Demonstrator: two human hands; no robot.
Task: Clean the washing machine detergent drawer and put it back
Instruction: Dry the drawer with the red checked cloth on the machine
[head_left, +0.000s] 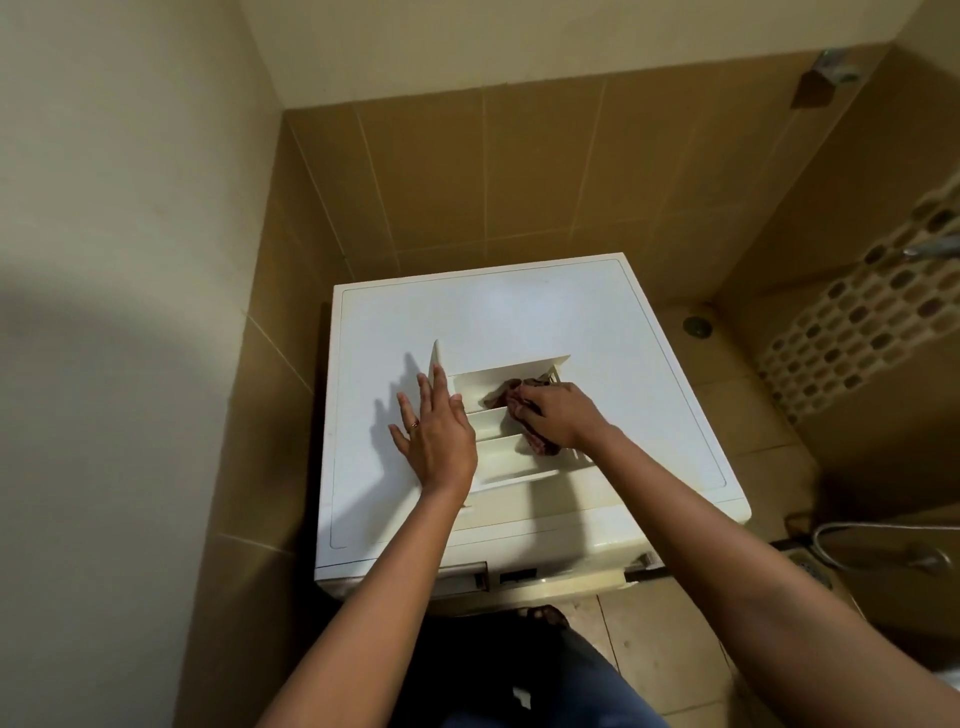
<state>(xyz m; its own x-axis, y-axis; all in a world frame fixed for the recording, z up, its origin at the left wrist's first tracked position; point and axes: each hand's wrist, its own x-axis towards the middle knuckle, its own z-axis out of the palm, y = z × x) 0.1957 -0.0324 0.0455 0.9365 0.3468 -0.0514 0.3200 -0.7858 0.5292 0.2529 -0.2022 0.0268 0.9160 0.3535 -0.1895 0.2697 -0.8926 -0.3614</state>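
Note:
The white detergent drawer (498, 457) lies on top of the white washing machine (467, 312), its compartments facing up. My left hand (434, 434) rests flat with straight fingers against the drawer's left side and the machine top. My right hand (558, 415) grips a crumpled dark reddish cloth (501, 392) and presses it into the drawer's compartments. Part of the cloth is hidden under that hand. Below the machine's front edge, the drawer slot (462, 577) shows as a dark opening.
The machine stands in a tiled corner, with a plain wall close on the left and brown tiles behind. A floor drain (696, 326) lies to the right, a metal hose (883, 540) at lower right. My legs and a foot show on the floor tiles in front.

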